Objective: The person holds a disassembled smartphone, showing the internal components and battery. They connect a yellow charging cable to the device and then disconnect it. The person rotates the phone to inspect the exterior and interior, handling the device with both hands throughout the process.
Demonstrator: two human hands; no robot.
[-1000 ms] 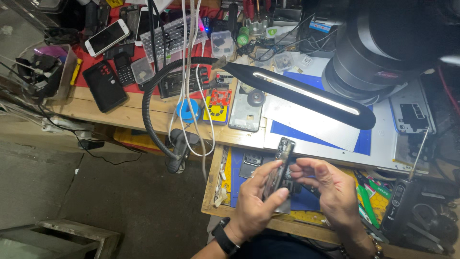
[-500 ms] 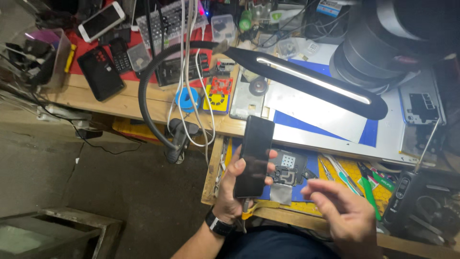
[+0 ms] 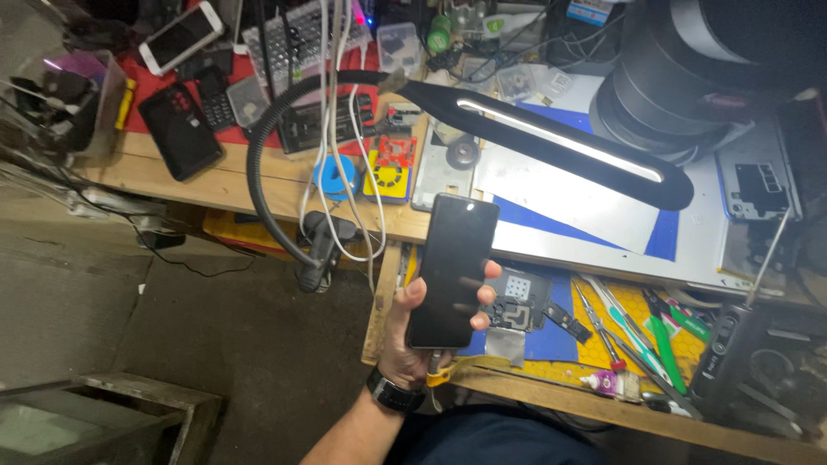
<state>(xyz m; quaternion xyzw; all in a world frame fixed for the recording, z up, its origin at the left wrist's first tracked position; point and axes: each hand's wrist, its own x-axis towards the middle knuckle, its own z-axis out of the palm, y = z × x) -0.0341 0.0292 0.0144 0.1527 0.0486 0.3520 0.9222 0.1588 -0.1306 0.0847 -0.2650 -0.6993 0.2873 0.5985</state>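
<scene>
My left hand (image 3: 412, 340) grips a black smartphone (image 3: 452, 269) with its dark screen facing up, thumb on the left edge and fingertips curled around the right edge. The phone hangs over the near edge of the wooden workbench (image 3: 383, 297), above small phone parts (image 3: 515, 303) on a blue mat. A dark watch (image 3: 394, 392) sits on that wrist. My right hand is out of view.
A black gooseneck lamp (image 3: 551, 142) with a lit strip reaches across the bench. White cables (image 3: 340, 155) hang over the edge. Tweezers and green-handled tools (image 3: 655, 340) lie at right. Other phones (image 3: 179, 131) rest on a red mat at back left. The floor lies at left.
The phone went from edge-on between both hands to flat with its screen up in my left hand alone. My right hand let go and left the view.
</scene>
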